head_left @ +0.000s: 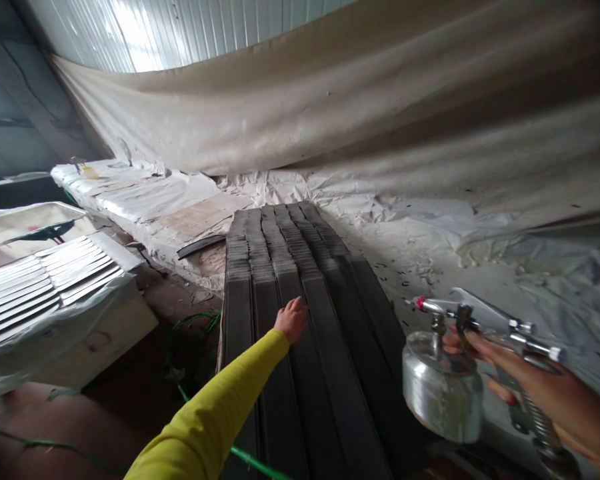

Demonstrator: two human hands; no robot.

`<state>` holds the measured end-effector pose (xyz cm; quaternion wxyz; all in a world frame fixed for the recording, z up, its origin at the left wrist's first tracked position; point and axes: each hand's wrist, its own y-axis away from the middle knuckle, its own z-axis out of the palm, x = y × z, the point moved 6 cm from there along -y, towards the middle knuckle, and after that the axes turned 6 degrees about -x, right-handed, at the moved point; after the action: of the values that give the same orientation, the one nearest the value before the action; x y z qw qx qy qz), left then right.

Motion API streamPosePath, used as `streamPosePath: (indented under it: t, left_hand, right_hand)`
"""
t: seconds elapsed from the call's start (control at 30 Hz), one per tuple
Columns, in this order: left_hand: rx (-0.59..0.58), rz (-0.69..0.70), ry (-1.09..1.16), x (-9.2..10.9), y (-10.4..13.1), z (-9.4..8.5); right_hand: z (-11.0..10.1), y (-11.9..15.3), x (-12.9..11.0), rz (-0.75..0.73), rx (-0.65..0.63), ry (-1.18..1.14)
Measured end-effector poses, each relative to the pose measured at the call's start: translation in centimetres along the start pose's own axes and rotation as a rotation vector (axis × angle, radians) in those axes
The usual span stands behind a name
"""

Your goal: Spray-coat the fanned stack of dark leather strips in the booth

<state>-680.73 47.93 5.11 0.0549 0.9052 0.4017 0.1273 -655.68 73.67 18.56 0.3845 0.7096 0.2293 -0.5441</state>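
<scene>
My right hand point(500, 363) is wrapped round the handle of a spray gun point(480, 319), held at the right above the pale floor covering. A round silver paint cup hangs below the gun, and its red-tipped nozzle points left. My left hand point(291, 320), in a yellow sleeve, reaches over several long dark strips point(325, 340). Its fingers extend forward and a little bent, with nothing seen in them; whether they touch the strips I cannot tell. The strips lie side by side in overlapping rows that run away from me.
A large beige sheet point(330, 100) hangs along the back and right. Left stands a white box point(100, 333) topped with stacked pale strips point(45, 287); behind it is a white tub point(35, 223). A plastic-covered platform point(145, 197) runs along the back left. A green hose point(257, 461) crosses below.
</scene>
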Motion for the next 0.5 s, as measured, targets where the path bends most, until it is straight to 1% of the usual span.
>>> streamPosePath:
  t: [0.1,0.13,0.2,0.23,0.3,0.4,0.5]
  left_hand:
    - [-0.040,0.097,-0.038,4.8,-3.0,0.3]
    - [-0.057,0.119,-0.055,5.9,-4.0,0.4]
    - [-0.089,0.139,-0.094,7.4,-5.6,0.6]
    - [-0.110,0.135,-0.115,7.7,-6.2,0.7]
    - [-0.169,0.092,-0.128,7.5,-7.1,0.9]
    - [-0.238,0.010,-0.097,6.2,-7.6,1.1]
    - [-0.254,-0.008,-0.076,5.1,-7.5,1.2]
  right_hand:
    - [0.9,0.8,0.4,0.007,-0.025,-0.055]
    - [1.1,1.1,0.4,-0.001,-0.030,-0.060]
    - [1.3,1.3,0.6,-0.020,-0.054,-0.061]
    - [1.3,1.4,0.7,-0.036,-0.068,-0.057]
    - [1.0,1.5,1.2,-0.081,-0.082,-0.026]
    - [0.7,1.3,2.1,-0.122,-0.130,0.059]
    - [0.7,1.3,2.4,-0.165,-0.110,0.106]
